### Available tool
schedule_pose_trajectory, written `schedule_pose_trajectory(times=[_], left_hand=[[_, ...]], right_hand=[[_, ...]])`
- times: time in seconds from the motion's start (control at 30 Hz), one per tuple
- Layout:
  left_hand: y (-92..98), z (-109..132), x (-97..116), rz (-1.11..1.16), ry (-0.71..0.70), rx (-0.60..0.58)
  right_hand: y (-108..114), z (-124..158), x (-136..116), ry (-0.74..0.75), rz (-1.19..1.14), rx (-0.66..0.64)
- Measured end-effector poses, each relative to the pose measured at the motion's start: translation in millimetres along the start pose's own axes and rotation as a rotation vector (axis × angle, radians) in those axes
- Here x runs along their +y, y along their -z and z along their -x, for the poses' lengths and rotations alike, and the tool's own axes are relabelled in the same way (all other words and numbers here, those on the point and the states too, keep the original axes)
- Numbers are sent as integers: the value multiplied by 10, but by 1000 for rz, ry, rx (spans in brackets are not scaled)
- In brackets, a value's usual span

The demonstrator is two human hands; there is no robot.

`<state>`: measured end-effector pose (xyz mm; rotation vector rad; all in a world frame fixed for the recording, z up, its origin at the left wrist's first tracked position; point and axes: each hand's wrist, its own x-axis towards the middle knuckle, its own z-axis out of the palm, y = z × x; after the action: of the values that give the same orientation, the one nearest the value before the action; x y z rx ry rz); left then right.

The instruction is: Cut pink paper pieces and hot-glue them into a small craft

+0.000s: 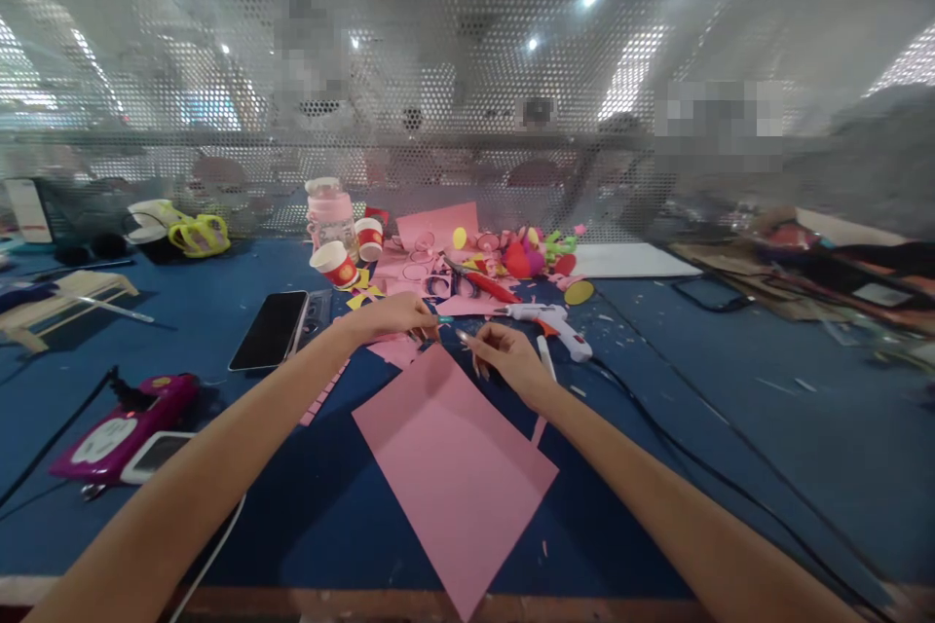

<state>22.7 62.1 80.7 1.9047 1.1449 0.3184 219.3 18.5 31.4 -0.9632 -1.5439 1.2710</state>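
My left hand (406,316) is closed in a pinch just beyond the far corner of a pink paper sheet (457,467). A small teal-tipped object (445,319) pokes out from its fingertips; its kind is unclear. Close by on the right, my right hand (504,357) has its fingers curled and drawn together, and whatever they may hold is hidden. The sheet lies turned like a diamond, its near corner at the table's front edge. A white glue gun (551,323) with an orange trigger rests beyond my right hand, beside a white stick (545,357).
Pink scraps (416,268) and colourful cutouts (530,256) are heaped at the back, with red paper cups (336,265) and a pink-lidded bottle (326,214). A phone (269,331) and purple power strip (128,428) lie left. The glue gun's black cord (679,448) crosses the right side.
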Motion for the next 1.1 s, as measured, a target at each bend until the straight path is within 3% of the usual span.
schedule_pose_trajectory(times=[0.27, 1.1], left_hand=[[-48, -55, -175, -41, -47, 29], [-83, -83, -152, 111, 33, -3]], right_hand=[[-7, -11, 20, 32, 53, 8], [-3, -5, 23, 94, 144, 49]])
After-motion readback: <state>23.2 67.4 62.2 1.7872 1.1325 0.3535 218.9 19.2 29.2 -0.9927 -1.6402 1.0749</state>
